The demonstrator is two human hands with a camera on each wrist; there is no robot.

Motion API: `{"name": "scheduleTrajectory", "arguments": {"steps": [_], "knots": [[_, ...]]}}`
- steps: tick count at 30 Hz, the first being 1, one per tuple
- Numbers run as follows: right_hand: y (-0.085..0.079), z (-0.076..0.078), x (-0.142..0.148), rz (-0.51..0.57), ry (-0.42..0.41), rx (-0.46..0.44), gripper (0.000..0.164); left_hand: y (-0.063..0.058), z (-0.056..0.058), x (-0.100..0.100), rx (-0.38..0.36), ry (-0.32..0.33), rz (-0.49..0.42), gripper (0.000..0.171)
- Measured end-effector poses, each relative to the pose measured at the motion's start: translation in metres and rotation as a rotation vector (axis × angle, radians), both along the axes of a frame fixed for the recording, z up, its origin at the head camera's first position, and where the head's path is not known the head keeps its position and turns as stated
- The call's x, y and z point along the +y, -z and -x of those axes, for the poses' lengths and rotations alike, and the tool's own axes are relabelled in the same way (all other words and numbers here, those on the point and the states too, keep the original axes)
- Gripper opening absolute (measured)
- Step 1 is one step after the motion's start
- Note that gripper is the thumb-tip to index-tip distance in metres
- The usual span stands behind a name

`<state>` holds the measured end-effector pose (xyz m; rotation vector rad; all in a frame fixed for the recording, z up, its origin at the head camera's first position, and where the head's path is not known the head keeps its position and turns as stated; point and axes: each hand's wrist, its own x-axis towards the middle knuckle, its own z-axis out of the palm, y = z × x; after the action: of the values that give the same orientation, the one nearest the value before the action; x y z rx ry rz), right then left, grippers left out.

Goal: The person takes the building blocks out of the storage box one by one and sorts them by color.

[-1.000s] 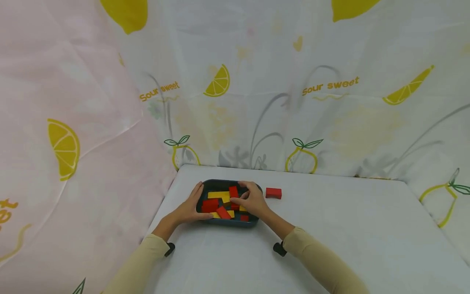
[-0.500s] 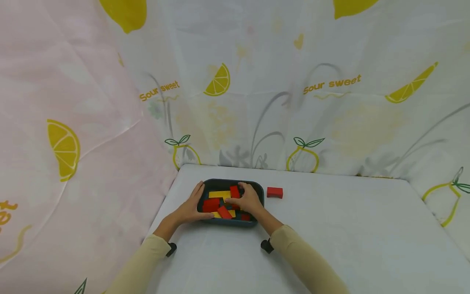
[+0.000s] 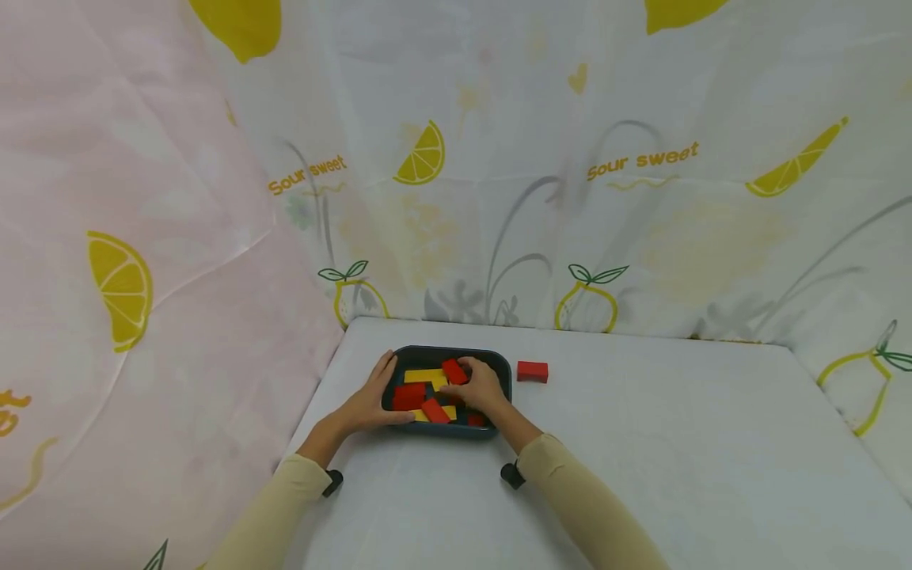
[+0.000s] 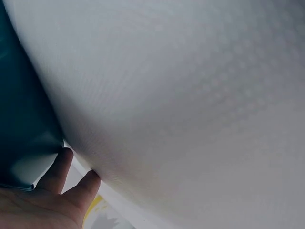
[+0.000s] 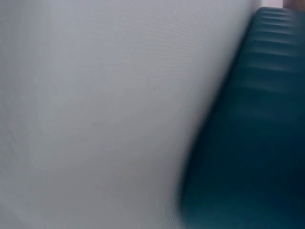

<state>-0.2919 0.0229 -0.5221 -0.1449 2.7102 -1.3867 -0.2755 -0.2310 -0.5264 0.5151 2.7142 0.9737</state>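
In the head view a dark teal tray point(image 3: 442, 431) holds several red and yellow blocks. My left hand point(image 3: 366, 405) grips its left end, thumb over the near rim and fingers along the far left corner. The left wrist view shows two fingertips of that hand point(image 4: 52, 195) low beside the tray wall, at the white table. My right hand point(image 3: 484, 388) reaches over the tray's right side and pinches a tilted red block point(image 3: 454, 370) between thumb and fingers. Another red block point(image 3: 435, 410) lies slanted across a yellow one near the front. The right wrist view shows mainly the tray wall point(image 5: 248, 143).
A single red block point(image 3: 532, 371) lies on the white table point(image 3: 641, 443), just right of the tray. Behind the table hangs a lemon-print cloth point(image 3: 484, 237), with a pinkish cloth point(image 3: 214, 317) along the left side.
My right hand and forearm have shifted left over the tray. The red block at its fingers has turned from nearly upright to slanted. My left hand and the tray have stayed put.
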Motion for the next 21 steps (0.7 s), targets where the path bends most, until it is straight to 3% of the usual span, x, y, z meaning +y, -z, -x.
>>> {"name": "scheduleTrajectory", "arguments": {"steps": [14,21], "knots": [[-0.0036,-0.0012,0.0015,-0.034,-0.020,-0.006,0.046,-0.0005,0.0006,0.0001,-0.004,0.002,-0.004,0.121],[-0.0057,-0.0038,0.0004,-0.101,-0.048,0.143,0.037,-0.0007,0.0011,0.0004,-0.005,-0.001,-0.002,0.121]]}}
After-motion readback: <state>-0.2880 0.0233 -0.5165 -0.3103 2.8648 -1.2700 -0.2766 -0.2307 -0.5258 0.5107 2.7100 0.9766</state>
